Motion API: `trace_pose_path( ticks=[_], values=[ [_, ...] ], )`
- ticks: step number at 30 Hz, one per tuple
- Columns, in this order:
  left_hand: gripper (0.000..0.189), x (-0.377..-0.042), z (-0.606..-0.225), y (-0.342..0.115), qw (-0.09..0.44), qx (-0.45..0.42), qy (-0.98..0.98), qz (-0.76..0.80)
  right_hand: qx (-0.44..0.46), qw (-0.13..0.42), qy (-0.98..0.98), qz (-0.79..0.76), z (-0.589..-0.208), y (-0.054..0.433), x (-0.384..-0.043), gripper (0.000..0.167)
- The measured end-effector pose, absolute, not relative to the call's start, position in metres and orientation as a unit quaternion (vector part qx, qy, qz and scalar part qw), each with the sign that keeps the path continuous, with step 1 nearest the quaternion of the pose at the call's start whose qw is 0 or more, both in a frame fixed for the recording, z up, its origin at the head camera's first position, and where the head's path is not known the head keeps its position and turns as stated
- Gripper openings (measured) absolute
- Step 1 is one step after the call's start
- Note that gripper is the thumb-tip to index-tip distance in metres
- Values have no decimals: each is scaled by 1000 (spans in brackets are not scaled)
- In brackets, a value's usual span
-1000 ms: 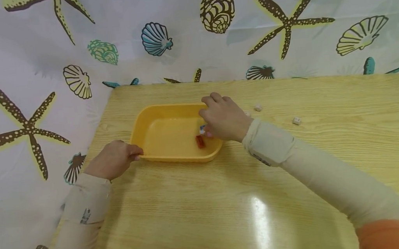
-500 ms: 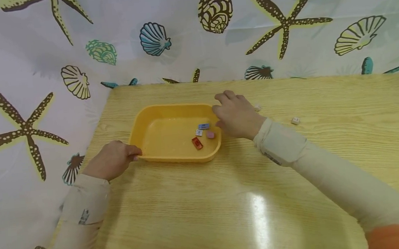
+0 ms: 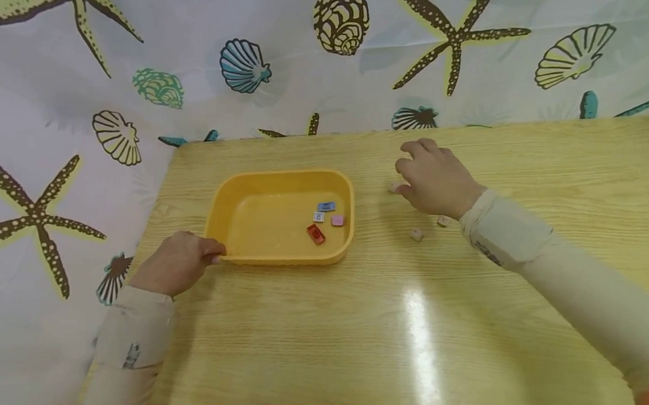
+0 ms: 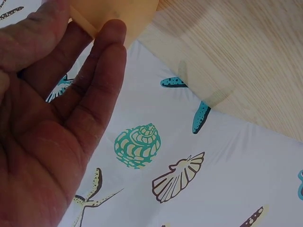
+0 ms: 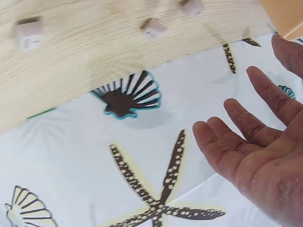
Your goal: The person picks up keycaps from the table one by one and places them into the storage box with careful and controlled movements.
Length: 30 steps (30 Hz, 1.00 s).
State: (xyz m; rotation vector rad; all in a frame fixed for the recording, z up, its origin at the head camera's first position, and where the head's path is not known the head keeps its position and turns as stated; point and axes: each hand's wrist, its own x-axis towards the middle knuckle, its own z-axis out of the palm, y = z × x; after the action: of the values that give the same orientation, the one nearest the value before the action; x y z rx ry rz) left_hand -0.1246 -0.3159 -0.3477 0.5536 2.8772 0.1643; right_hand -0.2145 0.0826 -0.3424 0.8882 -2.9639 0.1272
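In the head view a yellow plastic tray (image 3: pixel 277 260) sits on the wooden table. My left hand (image 3: pixel 176 260) pinches its near left rim between thumb and fingers; the left wrist view shows the fingers (image 4: pixel 106 75) at the tray's edge (image 4: pixel 113 14). Inside, towards the right, lie a red block (image 3: pixel 316 234), a flat blue piece (image 3: pixel 327 207), a small white piece (image 3: pixel 318 217) and a pink cube (image 3: pixel 337 220). To the tray's right my right hand (image 3: pixel 437 178) hovers over the table, its palm (image 5: pixel 265 165) bare and fingers loosely spread. A pale cube (image 3: pixel 394 187) lies by its fingertips.
Two more pale cubes, one nearer the tray (image 3: pixel 416 234) and one below the wrist (image 3: pixel 443 220), lie on the table (image 3: pixel 313 343). Behind and left of the table hangs a white cloth (image 3: pixel 289 40) printed with shells and starfish.
My right hand has moved right, from over the tray's right end to above the table, uncovering the small pieces inside. The left hand keeps its grip on the rim.
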Motion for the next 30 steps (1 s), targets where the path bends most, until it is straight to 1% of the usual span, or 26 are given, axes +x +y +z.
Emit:
trace_pose_path(
  ticks=[4, 6, 12, 16, 20, 26, 30],
  values=[
    [17, -123, -347, -316, 104, 187, 975, 51, 280, 28, -959, 48, -342, 97, -212, 25],
    [17, -123, -347, -316, 102, 190, 975, 50, 274, 26, -960, 51, -342, 103, -211, 25],
    [20, -125, -347, -313, 117, 172, 977, 43, 255, 17, -965, 57, -343, 120, -211, 27],
    [19, -125, -347, -312, 112, 178, 977, 42, 245, 16, -968, 60, -345, 130, -210, 27],
    [19, -125, -346, -314, 111, 179, 977, 44, 244, 25, -968, 55, -348, 136, -209, 26],
    [19, -125, -346, -314, 112, 181, 976, 46, 244, 9, -968, 57, -354, 139, -203, 25],
    [18, -125, -347, -313, 106, 190, 975, 47, 262, 8, -963, 59, -364, 138, -196, 26]
  ],
)
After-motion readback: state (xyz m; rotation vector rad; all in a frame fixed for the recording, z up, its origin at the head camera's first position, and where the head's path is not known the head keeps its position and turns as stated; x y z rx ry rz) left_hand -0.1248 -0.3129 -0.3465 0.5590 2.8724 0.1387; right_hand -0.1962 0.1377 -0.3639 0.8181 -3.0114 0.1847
